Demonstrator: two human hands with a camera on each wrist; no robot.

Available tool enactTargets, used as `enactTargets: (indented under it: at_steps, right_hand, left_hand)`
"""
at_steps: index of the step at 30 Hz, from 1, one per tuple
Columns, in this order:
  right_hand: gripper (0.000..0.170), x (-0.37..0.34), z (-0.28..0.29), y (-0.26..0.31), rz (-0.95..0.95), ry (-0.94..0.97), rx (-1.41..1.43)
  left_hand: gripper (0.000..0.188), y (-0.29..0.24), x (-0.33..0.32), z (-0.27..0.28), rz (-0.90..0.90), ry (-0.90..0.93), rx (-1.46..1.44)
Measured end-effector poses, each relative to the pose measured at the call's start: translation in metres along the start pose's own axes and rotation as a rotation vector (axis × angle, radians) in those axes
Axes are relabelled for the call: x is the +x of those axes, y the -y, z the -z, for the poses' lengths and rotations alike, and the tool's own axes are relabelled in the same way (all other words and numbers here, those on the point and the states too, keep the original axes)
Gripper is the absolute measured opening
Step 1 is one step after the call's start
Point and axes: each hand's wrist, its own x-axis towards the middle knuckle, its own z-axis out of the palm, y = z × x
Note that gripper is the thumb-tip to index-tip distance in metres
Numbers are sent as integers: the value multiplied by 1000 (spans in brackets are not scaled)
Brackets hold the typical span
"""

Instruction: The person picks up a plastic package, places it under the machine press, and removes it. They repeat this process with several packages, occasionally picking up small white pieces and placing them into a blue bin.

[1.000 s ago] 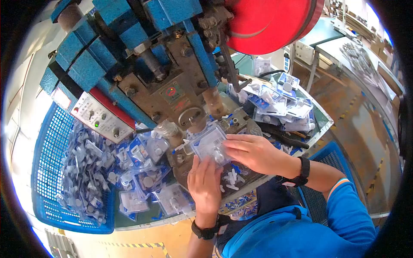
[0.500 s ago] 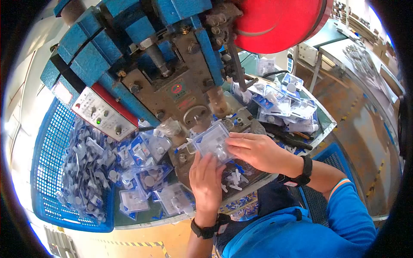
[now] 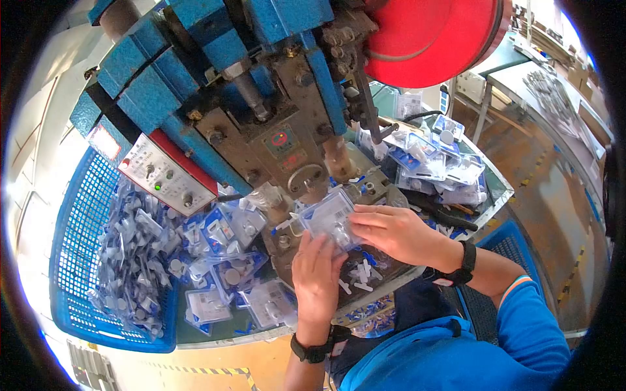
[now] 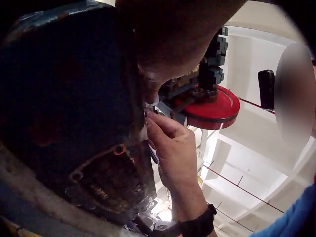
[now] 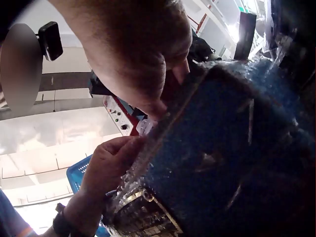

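A clear plastic blister pack (image 3: pixel 330 218) with a printed blue and white card lies tilted under the ram of a blue press (image 3: pixel 287 146). My left hand (image 3: pixel 315 272) grips its near left edge, fingertips over the plastic. My right hand (image 3: pixel 398 233) pinches the right edge, thumb side toward the pack. In the left wrist view the right hand (image 4: pixel 173 153) shows with thumb and fingers together at the press. The right wrist view shows the left hand (image 5: pixel 106 165) likewise, with most of the pack hidden behind the press edge.
A blue basket (image 3: pixel 73 215) full of packs stands at the left, with loose blister packs (image 3: pixel 225 277) beside it. More packs (image 3: pixel 438 159) are piled behind on the right. White and blue plastic scraps (image 3: pixel 362 274) lie by the hands. A control box (image 3: pixel 168 174) and red wheel (image 3: pixel 433 39) flank the press.
The press and table have shifted slightly right and down in the head view. Both hands keep hold of the blister pack in much the same spot under the ram.
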Motion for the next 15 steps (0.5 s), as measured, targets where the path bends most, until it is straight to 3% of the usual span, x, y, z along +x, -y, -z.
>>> enactTargets:
  at_steps: [15]
  right_hand:
    - [29, 0, 3, 2, -10, 39, 1]
  left_hand:
    - [26, 1, 0, 2, -54, 16, 36]
